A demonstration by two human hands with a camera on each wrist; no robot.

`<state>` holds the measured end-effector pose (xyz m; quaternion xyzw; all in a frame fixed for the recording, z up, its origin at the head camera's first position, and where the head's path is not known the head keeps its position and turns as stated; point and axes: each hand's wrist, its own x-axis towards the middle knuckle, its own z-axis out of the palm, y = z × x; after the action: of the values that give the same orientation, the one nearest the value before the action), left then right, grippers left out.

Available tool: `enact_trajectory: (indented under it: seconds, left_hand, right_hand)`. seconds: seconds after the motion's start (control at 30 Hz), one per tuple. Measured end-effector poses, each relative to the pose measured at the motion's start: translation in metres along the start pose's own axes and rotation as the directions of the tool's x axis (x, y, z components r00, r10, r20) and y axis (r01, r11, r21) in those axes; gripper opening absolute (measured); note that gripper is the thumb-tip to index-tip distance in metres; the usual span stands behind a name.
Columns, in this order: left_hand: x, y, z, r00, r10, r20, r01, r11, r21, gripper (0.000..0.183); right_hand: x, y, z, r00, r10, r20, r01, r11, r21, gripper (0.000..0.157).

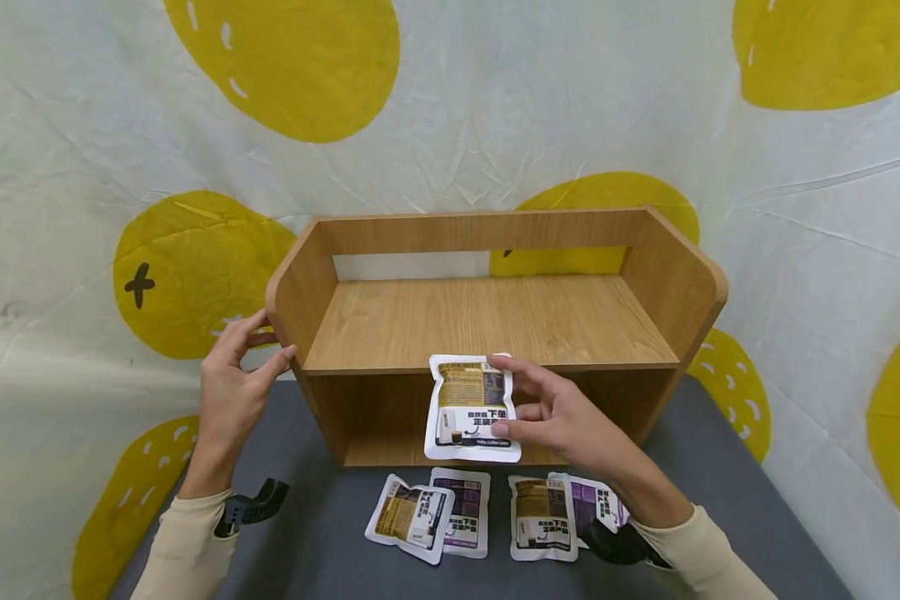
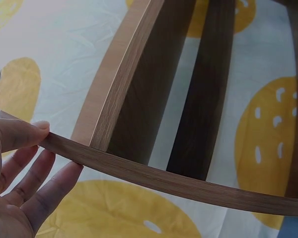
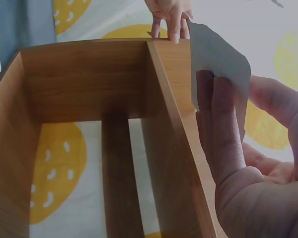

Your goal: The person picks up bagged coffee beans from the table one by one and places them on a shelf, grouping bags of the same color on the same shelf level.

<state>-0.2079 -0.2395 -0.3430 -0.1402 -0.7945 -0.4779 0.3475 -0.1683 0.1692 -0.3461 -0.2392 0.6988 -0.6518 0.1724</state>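
In the head view my right hand (image 1: 562, 412) pinches a white-edged coffee sachet (image 1: 465, 408) with a brown and white printed label. The thumb lies on the front of it, and the right wrist view shows fingers behind its pale surface (image 3: 218, 54). The sachet is held upright in front of the wooden shelf (image 1: 495, 321), overlapping the edge of its upper board. My left hand (image 1: 236, 387) grips the edge of the shelf's left side panel (image 2: 139, 171), thumb on one side and fingertips on the other.
On the grey table (image 1: 292, 550) before the shelf, a brown sachet (image 1: 408, 512) overlaps a purple one (image 1: 467, 500). To their right, another brown sachet (image 1: 543, 521) partly covers a purple one (image 1: 585, 500). A white sheet with yellow shapes (image 1: 450, 100) hangs behind.
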Motion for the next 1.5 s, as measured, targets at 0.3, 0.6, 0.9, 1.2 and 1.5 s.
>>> enact_trajectory:
  seconds: [0.3, 0.6, 0.9, 1.2, 1.5]
  left_hand:
    - [0.001, -0.002, -0.001, 1.0, 0.007, -0.002, -0.007, 1.0, -0.001, 0.065]
    - [0.001, -0.004, 0.001, 1.0, 0.01, 0.007, -0.01, 1.0, -0.005, 0.066]
    - [0.001, -0.003, 0.001, 1.0, 0.011, 0.005, -0.011, 1.0, -0.001, 0.066]
    - [0.002, -0.004, 0.0, 1.0, 0.016, 0.008, -0.016, 1.0, -0.002, 0.066]
    - [0.003, -0.006, -0.002, 1.0, 0.031, 0.004, -0.031, 0.999, -0.015, 0.067]
  right_hand:
    - [0.022, -0.013, -0.008, 0.999, -0.011, -0.033, 0.008, 0.996, -0.09, 0.082]
    - [0.042, -0.027, -0.021, 1.0, -0.007, -0.029, 0.003, 0.992, -0.123, 0.081]
    - [0.063, -0.036, -0.025, 1.0, -0.006, -0.022, 0.002, 0.985, -0.17, 0.078]
    - [0.084, -0.047, -0.026, 0.999, -0.027, -0.027, 0.02, 0.974, -0.226, 0.078]
    - [0.105, -0.055, -0.023, 0.999, -0.033, -0.031, 0.021, 0.947, -0.319, 0.076]
